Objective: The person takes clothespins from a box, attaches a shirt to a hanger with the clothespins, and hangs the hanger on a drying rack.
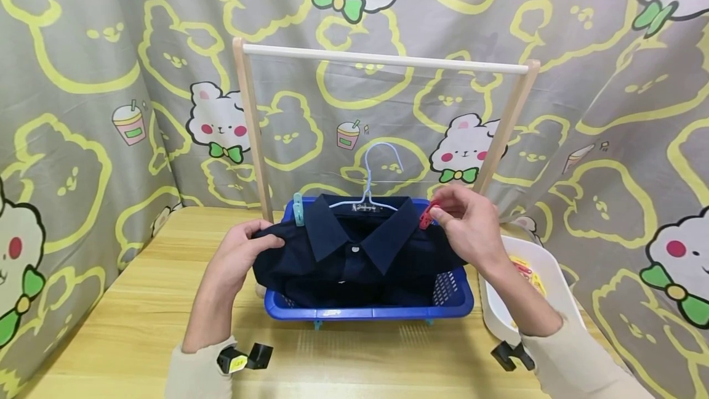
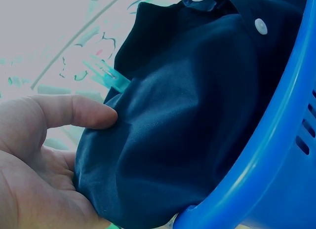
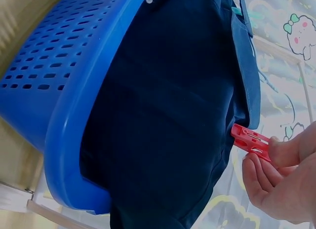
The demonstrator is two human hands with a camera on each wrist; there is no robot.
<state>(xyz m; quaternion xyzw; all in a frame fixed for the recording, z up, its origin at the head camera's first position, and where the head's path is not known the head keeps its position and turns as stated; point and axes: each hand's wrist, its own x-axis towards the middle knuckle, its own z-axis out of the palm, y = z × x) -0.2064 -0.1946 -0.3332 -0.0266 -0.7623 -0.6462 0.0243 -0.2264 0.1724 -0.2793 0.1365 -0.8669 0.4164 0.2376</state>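
Note:
A dark navy collared shirt [image 1: 354, 263] with white buttons lies in and over a blue basket [image 1: 371, 313]. A light blue wire hanger [image 1: 368, 171] sits inside its collar, the hook standing up. On the shirt's left shoulder edge is a teal clothespin [image 1: 298, 209]. My left hand [image 1: 238, 257] pinches the shirt's left shoulder between thumb and fingers. At the opposite shoulder, my right hand [image 1: 471, 220] pinches a red clothespin [image 3: 251, 140] by its handle ends. The pin's tip meets the shirt's edge beside the collar.
A wooden rack with a white top rod [image 1: 388, 59] stands behind the basket. To the right, a white tub [image 1: 495, 300] holds several red and yellow clothespins [image 1: 528, 273]. All stand on a wood-grain table [image 1: 138, 300], with a patterned curtain [image 1: 183, 36] around it.

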